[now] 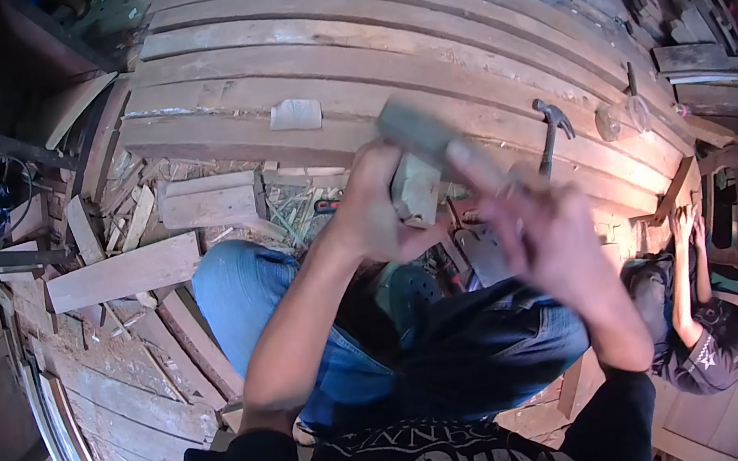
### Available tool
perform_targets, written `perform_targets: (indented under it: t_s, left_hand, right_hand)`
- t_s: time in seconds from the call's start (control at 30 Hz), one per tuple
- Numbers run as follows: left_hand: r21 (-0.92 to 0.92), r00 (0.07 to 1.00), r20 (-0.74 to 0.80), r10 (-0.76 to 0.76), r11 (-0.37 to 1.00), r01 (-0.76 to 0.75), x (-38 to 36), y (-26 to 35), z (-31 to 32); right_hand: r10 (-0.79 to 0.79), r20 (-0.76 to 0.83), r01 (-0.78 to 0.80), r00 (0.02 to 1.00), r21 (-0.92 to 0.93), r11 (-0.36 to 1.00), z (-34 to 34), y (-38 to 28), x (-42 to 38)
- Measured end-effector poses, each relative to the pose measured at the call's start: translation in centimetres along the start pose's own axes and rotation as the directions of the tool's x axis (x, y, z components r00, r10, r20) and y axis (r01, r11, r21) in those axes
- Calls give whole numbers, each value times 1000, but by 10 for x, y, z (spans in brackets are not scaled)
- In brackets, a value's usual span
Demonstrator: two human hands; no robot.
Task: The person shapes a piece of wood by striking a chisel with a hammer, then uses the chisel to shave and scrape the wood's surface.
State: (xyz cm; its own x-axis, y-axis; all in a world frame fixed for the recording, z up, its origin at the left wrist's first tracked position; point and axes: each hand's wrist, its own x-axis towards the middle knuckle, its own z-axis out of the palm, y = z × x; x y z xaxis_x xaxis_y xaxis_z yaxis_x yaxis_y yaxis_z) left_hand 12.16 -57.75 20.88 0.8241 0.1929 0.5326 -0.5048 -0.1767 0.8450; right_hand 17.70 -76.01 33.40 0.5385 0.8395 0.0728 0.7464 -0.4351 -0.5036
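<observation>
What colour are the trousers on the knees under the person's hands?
Blue denim jeans, lighter on one knee and darker on the other, seen best in the head view.

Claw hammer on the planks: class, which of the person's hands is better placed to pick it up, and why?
Probably the right hand: it is open and lies nearer the claw hammer. The left hand is wrapped around a wooden block.
</observation>
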Motion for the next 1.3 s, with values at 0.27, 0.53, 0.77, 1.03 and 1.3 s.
perform_targets:
  t_s: [0.27, 0.53, 0.77, 1.03, 1.3]
  left_hand:
    - [-1, 996, -43, -84, 996, 84, 10, 15, -3]
    - [96, 995, 33, -98, 991, 95, 16, 22, -12]
    - [100, 1000, 6, -2, 995, 1, 18, 13, -13]
    - [89, 999, -7, -41, 995, 41, 13, 5, -17]
    - [288, 995, -93, 17, 957, 10, 13, 13, -21]
  right_hand:
    - [-184, -117, 173, 976, -96, 980, 16, 4, -5]
    - [-193, 36, 195, 981, -75, 978, 6, -2, -3]
    - [-241, 22, 242, 970, -63, 968, 12, -8, -4]
    - [-218, 93, 227, 972, -104, 968, 6, -10, 2]
    - [-58, -16, 56, 998, -103, 993, 6, -3, 13]
